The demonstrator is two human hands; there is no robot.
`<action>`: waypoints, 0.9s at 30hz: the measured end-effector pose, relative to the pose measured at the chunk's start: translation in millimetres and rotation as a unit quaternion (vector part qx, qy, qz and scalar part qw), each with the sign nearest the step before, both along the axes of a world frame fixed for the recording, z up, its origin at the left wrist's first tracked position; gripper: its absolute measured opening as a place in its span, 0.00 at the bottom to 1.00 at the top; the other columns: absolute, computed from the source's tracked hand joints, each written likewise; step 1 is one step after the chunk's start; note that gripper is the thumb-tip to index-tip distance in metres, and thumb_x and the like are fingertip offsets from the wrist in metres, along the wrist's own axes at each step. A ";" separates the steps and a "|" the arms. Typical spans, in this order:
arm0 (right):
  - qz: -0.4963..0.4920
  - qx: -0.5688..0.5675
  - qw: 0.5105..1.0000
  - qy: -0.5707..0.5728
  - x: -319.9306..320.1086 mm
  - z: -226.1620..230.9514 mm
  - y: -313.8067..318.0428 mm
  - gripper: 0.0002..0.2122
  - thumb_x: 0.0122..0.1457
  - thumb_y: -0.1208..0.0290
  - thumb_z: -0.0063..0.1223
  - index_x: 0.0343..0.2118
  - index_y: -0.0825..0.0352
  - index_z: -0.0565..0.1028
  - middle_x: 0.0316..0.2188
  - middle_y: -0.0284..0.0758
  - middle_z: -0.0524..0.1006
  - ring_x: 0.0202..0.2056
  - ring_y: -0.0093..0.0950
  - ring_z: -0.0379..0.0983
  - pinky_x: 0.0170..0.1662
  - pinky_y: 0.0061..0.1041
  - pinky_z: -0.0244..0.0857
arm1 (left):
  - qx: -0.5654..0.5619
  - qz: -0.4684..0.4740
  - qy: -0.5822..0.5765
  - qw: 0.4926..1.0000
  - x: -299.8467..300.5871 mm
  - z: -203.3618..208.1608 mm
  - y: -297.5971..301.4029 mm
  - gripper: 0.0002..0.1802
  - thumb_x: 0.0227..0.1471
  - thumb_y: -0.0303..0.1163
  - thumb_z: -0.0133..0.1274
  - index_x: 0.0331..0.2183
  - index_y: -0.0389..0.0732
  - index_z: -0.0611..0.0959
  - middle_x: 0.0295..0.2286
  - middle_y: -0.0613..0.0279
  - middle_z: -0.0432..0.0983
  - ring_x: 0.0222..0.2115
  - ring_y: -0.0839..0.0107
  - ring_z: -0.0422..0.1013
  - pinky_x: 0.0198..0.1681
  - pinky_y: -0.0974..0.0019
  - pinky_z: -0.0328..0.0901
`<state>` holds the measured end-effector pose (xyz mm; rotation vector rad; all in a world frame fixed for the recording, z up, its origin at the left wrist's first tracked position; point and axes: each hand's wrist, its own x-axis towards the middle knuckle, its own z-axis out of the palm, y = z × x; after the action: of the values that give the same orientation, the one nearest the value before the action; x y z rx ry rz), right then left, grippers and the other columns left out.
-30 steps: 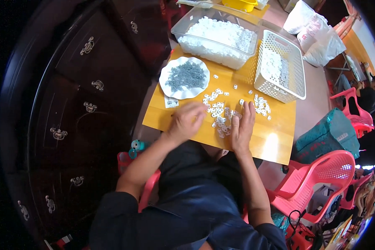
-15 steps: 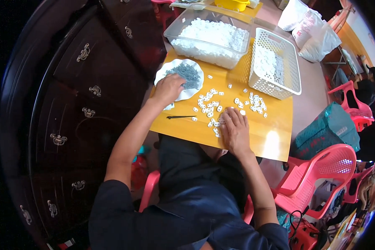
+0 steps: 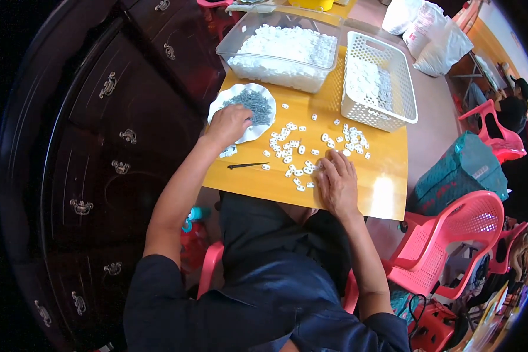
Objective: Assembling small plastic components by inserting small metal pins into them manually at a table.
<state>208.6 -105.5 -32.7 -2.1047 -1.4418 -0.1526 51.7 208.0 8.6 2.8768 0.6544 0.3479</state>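
Note:
At the rim of a white scalloped plate (image 3: 215, 110), my left hand (image 3: 226, 127) dips its bent fingers into a heap of thin grey screw-like pieces (image 3: 253, 104). The fingertips are pressed together, and what lies between them is hidden. My right hand (image 3: 339, 186) rests palm down on the yellow table (image 3: 369, 185), fingers apart. Its thumb side is beside several small white two-holed plastic pieces (image 3: 299, 172). More of these white pieces (image 3: 354, 138) are scattered beyond both hands. A thin black stick-like tool (image 3: 247, 165) lies near the table's front edge.
Behind the plate stands a clear plastic tub (image 3: 281, 79) full of white pieces. To its right is a white perforated basket (image 3: 378, 117) with more. A dark drawer cabinet (image 3: 100, 164) borders the left; a pink chair (image 3: 452, 246) and teal bag (image 3: 460, 170) stand right.
The whole view has shifted slightly. My right hand has slid a little to the right over the table, away from the nearest white pieces. My left hand stays at the plate.

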 end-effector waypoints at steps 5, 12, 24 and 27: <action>0.000 0.041 0.999 -0.011 0.3 -2.2 1.2 0.14 0.60 0.71 0.59 0.48 0.67 0.77 0.56 0.47 0.73 0.58 0.49 0.68 0.62 0.45 0.62 | 0.002 0.005 -0.002 1.000 -0.7 -2.2 4.8 0.07 0.56 0.30 0.56 0.30 0.39 0.85 0.32 0.53 0.79 0.36 0.53 0.77 0.42 0.51 0.72; -0.021 0.077 0.997 0.023 -2.5 3.8 -0.7 0.11 0.60 0.71 0.59 0.44 0.69 0.78 0.52 0.49 0.76 0.55 0.50 0.71 0.59 0.43 0.66 | 0.020 -0.008 -0.022 1.000 0.6 -3.1 6.5 0.06 0.54 0.29 0.58 0.31 0.37 0.85 0.30 0.54 0.80 0.34 0.53 0.78 0.40 0.54 0.73; -0.034 0.085 0.995 0.027 -1.8 4.4 -3.0 0.09 0.62 0.73 0.56 0.43 0.68 0.78 0.50 0.48 0.77 0.54 0.49 0.72 0.58 0.42 0.66 | -0.036 -0.020 -0.004 0.999 3.7 9.6 -3.1 0.11 0.51 0.30 0.61 0.39 0.42 0.86 0.39 0.56 0.79 0.42 0.53 0.77 0.47 0.53 0.71; -0.035 0.086 0.995 0.029 -1.7 5.1 -2.6 0.09 0.62 0.73 0.56 0.43 0.69 0.78 0.50 0.48 0.77 0.54 0.49 0.72 0.58 0.42 0.66 | -0.043 -0.009 0.015 0.999 6.3 7.8 -1.2 0.09 0.51 0.29 0.60 0.37 0.42 0.85 0.37 0.56 0.79 0.41 0.52 0.77 0.46 0.52 0.71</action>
<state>206.9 -108.2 -27.6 -2.0033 -1.2758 -0.2332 58.0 206.9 16.4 2.8095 0.6307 0.2674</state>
